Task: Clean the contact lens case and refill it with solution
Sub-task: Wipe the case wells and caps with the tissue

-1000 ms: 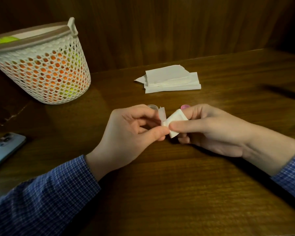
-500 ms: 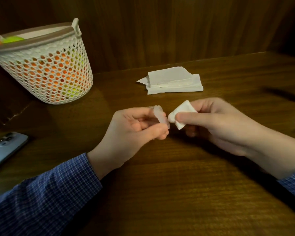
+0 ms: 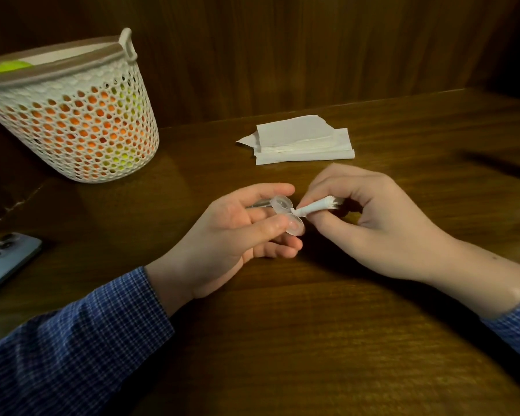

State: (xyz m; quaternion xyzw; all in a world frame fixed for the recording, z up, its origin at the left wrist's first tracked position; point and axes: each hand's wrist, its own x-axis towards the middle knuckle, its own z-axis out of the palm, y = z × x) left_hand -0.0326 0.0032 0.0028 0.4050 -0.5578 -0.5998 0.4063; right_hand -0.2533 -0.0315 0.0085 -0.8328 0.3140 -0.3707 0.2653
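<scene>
With my left hand (image 3: 222,226) pinching the contact lens case (image 3: 287,214) steady, my right hand (image 3: 370,217) grips the rolled tissue (image 3: 315,205), whose tip should seemingly twist gently inside each well

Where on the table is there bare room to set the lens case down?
Bare wood lies in the near middle of the table, between the two sleeves, and between the basket and the tissues. It is crowded at the centre, where the left hand holds the case and the right hand works a tissue twist; a phone takes the left edge.
</scene>
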